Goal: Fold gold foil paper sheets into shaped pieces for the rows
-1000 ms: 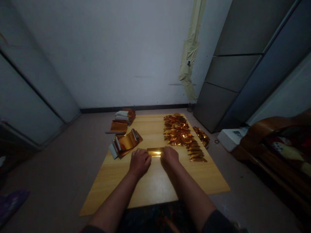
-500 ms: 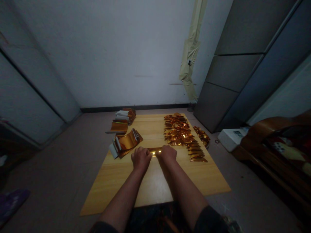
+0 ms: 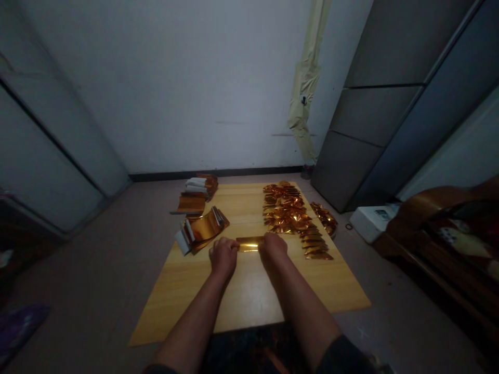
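Observation:
A shiny gold foil paper (image 3: 250, 244) stretches flat between my two hands, low over the wooden board. My left hand (image 3: 224, 255) is closed on its left end, and my right hand (image 3: 275, 246) is closed on its right end. The fingertips of the right hand are mostly hidden behind the hand. Left of my left hand lies a curved stack of gold foil papers (image 3: 205, 228) with pale backs. Rows of folded gold foil pieces (image 3: 286, 208) lie beyond my right hand, on the board's right side.
The wooden board (image 3: 249, 301) rests low in front of me. More foil papers (image 3: 200, 187) lie at its far left corner. A container of folded foil pieces (image 3: 324, 218) stands off the right edge. Further right are a white box (image 3: 370, 223), wooden furniture (image 3: 421, 223) and a grey cabinet (image 3: 351, 145).
My hands have moved apart along the foil paper, the left outward to the left and the right slightly to the right. More of the foil's middle shows now.

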`<action>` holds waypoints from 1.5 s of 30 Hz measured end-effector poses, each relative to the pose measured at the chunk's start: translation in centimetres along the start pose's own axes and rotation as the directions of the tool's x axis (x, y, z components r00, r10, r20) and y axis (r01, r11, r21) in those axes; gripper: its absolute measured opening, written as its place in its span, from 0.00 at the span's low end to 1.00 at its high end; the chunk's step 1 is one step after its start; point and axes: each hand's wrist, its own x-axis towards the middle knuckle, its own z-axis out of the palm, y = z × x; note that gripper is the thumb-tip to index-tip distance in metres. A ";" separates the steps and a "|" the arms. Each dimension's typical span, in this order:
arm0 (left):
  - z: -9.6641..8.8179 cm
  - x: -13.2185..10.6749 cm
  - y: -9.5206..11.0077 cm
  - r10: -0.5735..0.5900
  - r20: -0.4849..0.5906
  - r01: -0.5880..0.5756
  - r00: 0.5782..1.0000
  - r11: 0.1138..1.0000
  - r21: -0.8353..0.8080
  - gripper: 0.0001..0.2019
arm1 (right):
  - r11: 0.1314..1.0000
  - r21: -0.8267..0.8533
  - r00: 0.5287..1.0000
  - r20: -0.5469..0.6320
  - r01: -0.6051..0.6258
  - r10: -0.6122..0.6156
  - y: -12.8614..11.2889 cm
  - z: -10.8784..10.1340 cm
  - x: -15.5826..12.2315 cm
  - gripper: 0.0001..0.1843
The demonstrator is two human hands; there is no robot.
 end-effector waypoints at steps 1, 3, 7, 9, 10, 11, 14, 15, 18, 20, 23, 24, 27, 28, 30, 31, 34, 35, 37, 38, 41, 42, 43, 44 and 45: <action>0.0 0.0 0.0 0.001 0.005 -0.001 1.000 1.000 -0.001 0.11 | 1.000 0.009 1.000 -0.011 0.003 -0.003 0.1 0.1 0.0 0.15; -0.1 0.0 -0.1 0.004 0.014 -0.004 1.000 1.000 -0.004 0.12 | 1.000 0.021 1.000 -0.027 0.005 -0.004 0.3 0.1 -0.1 0.15; -0.2 -0.1 -0.1 0.016 0.015 -0.016 1.000 1.000 -0.005 0.13 | 1.000 0.000 1.000 -0.006 0.002 -0.002 0.1 -0.2 -0.4 0.16; -0.3 -0.2 0.0 0.016 0.010 -0.016 1.000 1.000 -0.011 0.13 | 1.000 -0.003 1.000 0.016 -0.002 0.002 -0.3 -0.5 -0.6 0.17; -0.3 -0.3 0.0 0.015 0.006 -0.015 1.000 1.000 -0.016 0.13 | 1.000 -0.005 1.000 0.022 -0.005 0.005 -0.6 -0.6 -0.8 0.19; -0.3 -0.3 0.0 0.015 0.001 -0.015 1.000 1.000 -0.019 0.12 | 1.000 -0.011 1.000 0.026 -0.009 0.009 -1.0 -0.7 -1.0 0.22; -0.2 -0.4 0.1 0.023 -0.020 -0.024 1.000 1.000 -0.015 0.09 | 0.999 -0.048 1.000 0.015 -0.018 0.019 -1.8 -0.8 -1.6 0.31; -0.2 -0.4 0.1 0.027 -0.025 -0.027 0.999 1.000 -0.012 0.08 | 0.998 -0.057 1.000 0.011 -0.019 0.020 -1.9 -0.8 -1.7 0.32; 0.0 -0.3 -0.1 0.027 -0.019 -0.027 0.999 1.000 -0.011 0.08 | 0.998 -0.058 1.000 0.010 -0.008 0.008 -1.8 -0.9 -1.7 0.29; 0.0 -0.3 -0.3 0.028 -0.008 -0.028 1.000 0.999 -0.015 0.08 | 0.999 -0.041 1.000 0.024 0.007 -0.006 -1.3 -0.9 -1.6 0.25; -0.1 -0.3 -0.5 0.061 0.008 -0.061 0.998 0.998 -0.017 0.09 | 1.000 0.005 1.000 0.012 0.025 -0.025 -0.2 -0.7 -1.6 0.17; -0.1 -0.4 -0.5 0.073 0.006 -0.073 0.997 0.997 -0.017 0.10 | 0.999 0.024 0.999 -0.010 0.035 -0.035 0.1 -0.6 -1.7 0.17; -0.1 -0.6 -0.4 0.081 -0.036 -0.082 0.996 0.996 -0.027 0.14 | 0.995 0.078 0.994 -0.085 0.068 -0.061 0.8 -0.1 -2.0 0.18; -0.1 -0.7 -0.4 0.078 -0.053 -0.079 0.996 0.996 -0.033 0.16 | 0.993 0.099 0.993 -0.100 0.069 -0.059 1.0 0.0 -2.2 0.20; 0.0 -0.8 -0.4 0.070 -0.075 -0.073 0.995 0.997 -0.039 0.22 | 0.988 0.137 0.993 -0.105 0.067 -0.053 1.1 0.2 -2.3 0.26; 0.0 -0.9 -0.4 0.070 -0.079 -0.073 0.994 0.997 -0.037 0.24 | 0.985 0.152 0.992 -0.109 0.076 -0.060 1.2 0.3 -2.4 0.28; 0.1 -0.9 -0.4 0.083 -0.075 -0.084 0.994 0.996 -0.017 0.25 | 0.979 0.168 0.988 -0.120 0.113 -0.094 1.4 0.3 -2.4 0.28; 0.2 -0.9 -0.4 0.088 -0.073 -0.090 0.993 0.996 -0.014 0.23 | 0.979 0.163 0.988 -0.121 0.119 -0.100 1.4 0.3 -2.4 0.26; 0.1 -0.9 -0.4 0.092 -0.077 -0.094 0.993 0.995 -0.016 0.19 | 0.982 0.149 0.988 -0.114 0.118 -0.102 1.4 0.2 -2.5 0.19; 0.1 -1.0 -0.3 0.090 -0.083 -0.092 0.992 0.996 -0.021 0.17 | 0.983 0.144 0.989 -0.111 0.115 -0.099 1.3 0.2 -2.5 0.16; -0.1 -1.0 -0.2 0.091 -0.097 -0.095 0.991 0.995 -0.036 0.11 | 0.984 0.153 0.991 -0.116 0.091 -0.073 1.1 -0.1 -2.7 0.15; -0.1 -1.1 -0.1 0.095 -0.099 -0.099 0.991 0.994 -0.040 0.10 | 0.984 0.158 0.991 -0.118 0.084 -0.066 1.0 -0.3 -2.7 0.16; -0.2 -1.1 -0.1 0.098 -0.100 -0.103 0.990 0.994 -0.043 0.09 | 0.984 0.159 0.992 -0.111 0.080 -0.063 0.9 -0.5 -2.7 0.18; -0.2 -1.1 -0.1 0.102 -0.100 -0.107 0.990 0.993 -0.045 0.08 | 0.984 0.158 0.993 -0.098 0.079 -0.064 0.9 -0.7 -2.6 0.20; -0.2 -1.2 -0.2 0.107 -0.100 -0.112 0.989 0.993 -0.046 0.08 | 0.984 0.155 0.994 -0.087 0.083 -0.070 0.9 -0.8 -2.6 0.21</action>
